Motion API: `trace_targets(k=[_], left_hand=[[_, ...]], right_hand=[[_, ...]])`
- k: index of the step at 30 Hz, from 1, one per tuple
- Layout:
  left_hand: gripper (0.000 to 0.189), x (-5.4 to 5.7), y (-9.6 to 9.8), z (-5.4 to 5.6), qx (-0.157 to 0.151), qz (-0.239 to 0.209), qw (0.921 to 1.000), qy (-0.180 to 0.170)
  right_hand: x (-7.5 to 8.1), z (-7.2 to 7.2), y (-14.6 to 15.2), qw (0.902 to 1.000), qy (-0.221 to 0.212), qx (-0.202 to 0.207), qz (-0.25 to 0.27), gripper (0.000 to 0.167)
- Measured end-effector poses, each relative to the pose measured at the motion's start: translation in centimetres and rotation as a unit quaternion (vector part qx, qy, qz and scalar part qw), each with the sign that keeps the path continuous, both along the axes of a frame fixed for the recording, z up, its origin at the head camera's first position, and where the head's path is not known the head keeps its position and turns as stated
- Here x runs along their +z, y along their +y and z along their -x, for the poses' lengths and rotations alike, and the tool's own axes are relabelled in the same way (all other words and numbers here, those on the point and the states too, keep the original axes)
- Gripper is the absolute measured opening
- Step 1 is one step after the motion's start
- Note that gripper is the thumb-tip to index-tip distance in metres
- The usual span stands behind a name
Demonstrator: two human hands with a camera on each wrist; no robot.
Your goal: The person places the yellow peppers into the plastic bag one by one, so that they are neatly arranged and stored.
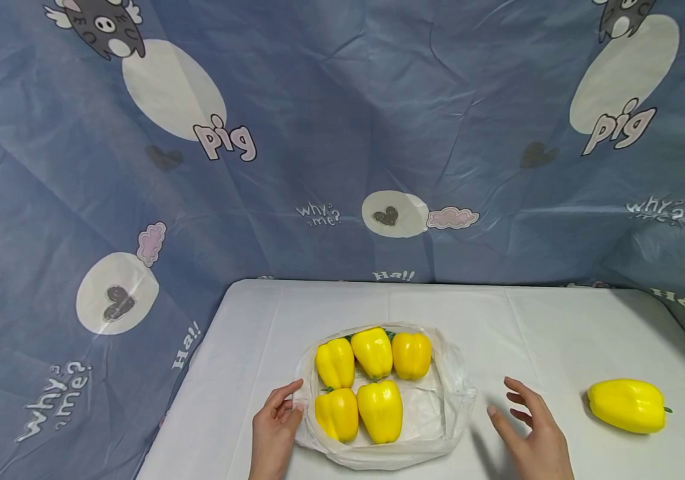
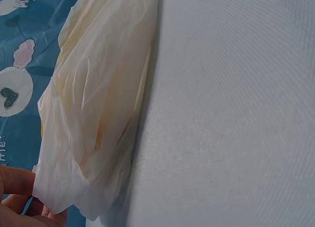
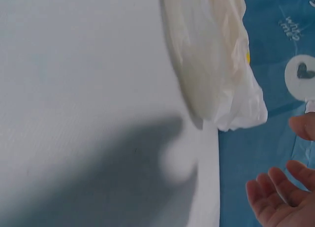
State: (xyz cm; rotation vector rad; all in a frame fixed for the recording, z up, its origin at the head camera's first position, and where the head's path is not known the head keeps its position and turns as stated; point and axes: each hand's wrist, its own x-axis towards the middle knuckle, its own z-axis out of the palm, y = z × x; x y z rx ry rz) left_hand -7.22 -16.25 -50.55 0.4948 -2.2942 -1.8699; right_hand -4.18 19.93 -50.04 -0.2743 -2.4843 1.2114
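A thin white plastic bag (image 1: 459, 400) lies with its mouth spread wide on the table. Several yellow bell peppers (image 1: 380, 411) sit inside it, grouped toward its left and far side, with bare bag floor at the near right. My left hand (image 1: 276, 427) pinches the bag's left rim; the left wrist view has its fingers at the edge of the bag (image 2: 98, 104). To the right of the bag, my right hand (image 1: 531, 433) hovers with thumb and fingers apart and nothing between them. Another yellow bell pepper (image 1: 627, 405) lies on its side farther right, its green stem pointing right.
The table (image 1: 534, 327) has a white cover and rounded far corners. Behind it and to the left hangs a blue printed cloth (image 1: 342, 147). In the right wrist view, my right hand's shadow (image 3: 123, 173) falls on the table beside the bag.
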Motion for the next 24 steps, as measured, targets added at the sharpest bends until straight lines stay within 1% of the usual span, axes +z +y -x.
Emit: trace_targets(k=[7,14,18,24], left_hand=[[0.040,-0.1,0.1,0.0,0.003,0.007,1.0000,-0.001],[0.041,-0.3,0.1,0.1,0.005,0.011,0.9999,-0.003],[0.041,-0.3,0.1,0.1,0.005,0.008,1.0000,-0.001],[0.041,-0.4,0.1,0.1,0.005,0.007,0.9999,-0.008]], right_hand=[[-0.2,-0.2,1.0,0.9995,-0.012,-0.029,-0.001,0.053],[-0.4,-0.5,2.2,0.9970,-0.038,-0.067,0.003,0.055],[-0.5,-0.6,2.9,0.9945,-0.043,-0.094,0.017,0.055],[-0.5,-0.7,3.8,0.9890,-0.049,-0.137,0.028,0.055]])
